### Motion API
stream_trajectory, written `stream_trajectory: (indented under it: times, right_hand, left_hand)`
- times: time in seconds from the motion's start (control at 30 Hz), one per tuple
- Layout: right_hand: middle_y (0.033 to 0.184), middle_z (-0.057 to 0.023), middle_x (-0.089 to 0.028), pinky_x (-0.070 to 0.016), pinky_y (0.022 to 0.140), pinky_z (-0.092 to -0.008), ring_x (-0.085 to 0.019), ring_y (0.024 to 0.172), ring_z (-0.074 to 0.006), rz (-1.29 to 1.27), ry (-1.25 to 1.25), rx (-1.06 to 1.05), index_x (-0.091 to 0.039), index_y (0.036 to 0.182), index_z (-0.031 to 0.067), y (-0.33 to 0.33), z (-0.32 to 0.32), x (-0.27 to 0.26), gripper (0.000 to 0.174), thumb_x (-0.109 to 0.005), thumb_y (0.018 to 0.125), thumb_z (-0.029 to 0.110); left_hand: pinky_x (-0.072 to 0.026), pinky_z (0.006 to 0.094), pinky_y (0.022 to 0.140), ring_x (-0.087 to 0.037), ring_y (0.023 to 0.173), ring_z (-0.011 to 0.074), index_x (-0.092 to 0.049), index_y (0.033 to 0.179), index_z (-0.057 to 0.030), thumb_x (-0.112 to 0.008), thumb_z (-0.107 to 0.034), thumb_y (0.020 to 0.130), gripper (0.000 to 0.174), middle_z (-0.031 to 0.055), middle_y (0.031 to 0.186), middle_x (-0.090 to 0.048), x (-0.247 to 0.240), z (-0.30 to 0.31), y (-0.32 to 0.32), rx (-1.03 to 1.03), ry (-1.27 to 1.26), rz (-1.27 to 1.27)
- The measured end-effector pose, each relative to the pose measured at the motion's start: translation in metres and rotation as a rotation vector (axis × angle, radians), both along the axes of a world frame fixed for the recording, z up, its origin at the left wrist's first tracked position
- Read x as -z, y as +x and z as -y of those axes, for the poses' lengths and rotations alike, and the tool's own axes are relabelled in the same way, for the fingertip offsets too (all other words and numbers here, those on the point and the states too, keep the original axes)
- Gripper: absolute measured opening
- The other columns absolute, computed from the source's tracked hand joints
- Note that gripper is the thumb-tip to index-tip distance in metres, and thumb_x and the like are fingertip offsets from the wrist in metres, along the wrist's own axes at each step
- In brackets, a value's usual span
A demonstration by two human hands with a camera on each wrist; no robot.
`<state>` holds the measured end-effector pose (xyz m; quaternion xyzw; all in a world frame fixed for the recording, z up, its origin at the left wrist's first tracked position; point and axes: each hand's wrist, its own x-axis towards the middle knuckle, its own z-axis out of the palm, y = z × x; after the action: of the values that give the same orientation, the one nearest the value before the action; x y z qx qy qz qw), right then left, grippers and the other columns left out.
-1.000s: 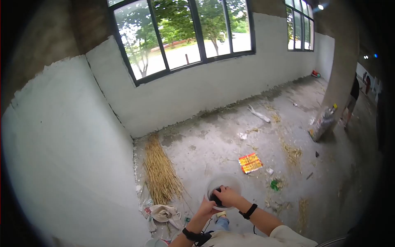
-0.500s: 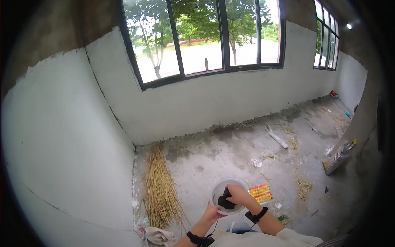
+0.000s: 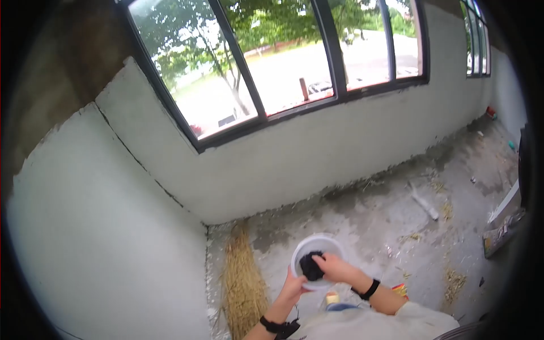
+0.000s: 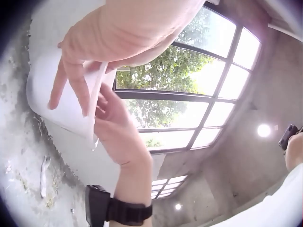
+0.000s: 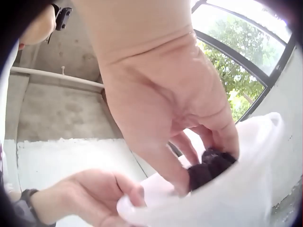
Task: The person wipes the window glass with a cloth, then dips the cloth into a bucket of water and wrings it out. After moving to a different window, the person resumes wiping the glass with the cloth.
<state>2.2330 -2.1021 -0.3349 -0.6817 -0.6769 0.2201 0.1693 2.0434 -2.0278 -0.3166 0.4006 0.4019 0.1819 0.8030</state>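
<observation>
A translucent white tub (image 3: 332, 240) is held up in front of the body, with a crumpled black cloth (image 3: 311, 267) inside. My left hand (image 3: 292, 287) grips the near left rim; in the left wrist view its fingers (image 4: 75, 85) spread along the outer wall of the tub (image 4: 45, 101). Reaching in over the rim, my right hand (image 3: 338, 268) pinches the cloth. The right wrist view shows the right hand's (image 5: 175, 99) thumb and fingers around the dark cloth (image 5: 208, 171), below the tub's rim (image 5: 258, 124).
A bundle of straw (image 3: 243, 283) lies on the floor by the left wall. Straw scraps (image 3: 453, 283), a white strip (image 3: 424, 202) and a filled bag (image 3: 501, 233) are on the concrete to the right. Windows (image 3: 272, 56) line the wall ahead.
The head view has swung, and the straw bundle appears farther right and lower. The right hand stays at the cloth inside the tub; the left hand keeps its hold on the rim.
</observation>
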Motion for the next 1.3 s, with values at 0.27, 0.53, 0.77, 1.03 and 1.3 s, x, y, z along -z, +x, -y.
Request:
stream_trajectory:
  times: [0.27, 0.53, 0.77, 1.03, 1.3]
  right_hand:
    - [0.117, -0.0336, -0.058, -0.0559, 0.082, -0.0518, -0.067, 0.091, -0.0489, 0.134, -0.001, -0.037, -0.033, 0.155, 0.012, 0.095, -0.193, -0.026, 0.095, -0.079, 0.072, 0.005]
    - [0.105, -0.0197, -0.067, -0.0548, 0.085, -0.0465, -0.066, 0.097, -0.0409, -0.091, 0.424, 0.199, -0.062, 0.126, 0.0046, 0.215, -0.364, -0.087, 0.053, -0.078, 0.075, 0.008]
    - [0.121, -0.0217, -0.067, -0.0539, 0.095, -0.0433, -0.066, 0.109, -0.0396, -0.242, 0.627, 0.427, -0.056, 0.137, 0.0035, 0.296, -0.472, -0.206, 0.06, -0.076, 0.081, 0.002]
    - [0.12, -0.0199, -0.068, -0.0548, 0.094, -0.0419, -0.066, 0.111, -0.0392, -0.268, 0.766, 0.428, -0.07, 0.119, 0.0047, 0.413, -0.603, -0.17, 0.041, -0.076, 0.08, -0.002]
    - [0.116, -0.0203, -0.068, -0.0565, 0.089, -0.0407, -0.068, 0.107, -0.0369, -0.397, 0.827, 0.335, -0.074, 0.111, 0.0075, 0.551, -0.714, -0.17, 0.036, -0.076, 0.077, -0.006]
  left_hand:
    - [-0.0667, 0.0549, 0.076, -0.061, 0.118, 0.0403, -0.023, 0.146, -0.0167, -0.046, 0.015, 0.075, 0.081, 0.0187, 0.138, -0.042, -0.022, -0.165, 0.112, -0.048, -0.002, 0.002]
    - [-0.0653, 0.056, 0.084, -0.059, 0.125, 0.0366, -0.021, 0.15, -0.0174, -0.042, 0.015, 0.082, 0.078, 0.0179, 0.145, -0.041, -0.014, -0.361, 0.233, 0.058, -0.139, 0.225]
    - [-0.0669, 0.0497, 0.081, -0.066, 0.113, 0.0348, -0.02, 0.154, -0.0104, -0.048, 0.003, 0.084, 0.076, 0.0196, 0.141, -0.046, -0.106, -0.51, 0.328, 0.087, -0.02, 0.256]
    - [-0.0688, 0.0425, 0.071, -0.067, 0.111, 0.0322, -0.016, 0.153, -0.0116, -0.047, 0.003, 0.083, 0.078, 0.0194, 0.141, -0.044, -0.108, -0.635, 0.448, 0.036, 0.088, 0.216]
    - [-0.0675, 0.049, 0.071, -0.065, 0.112, 0.0357, -0.019, 0.154, -0.0113, -0.049, 0.001, 0.085, 0.076, 0.0184, 0.141, -0.045, -0.107, -0.725, 0.566, -0.086, 0.068, 0.173]
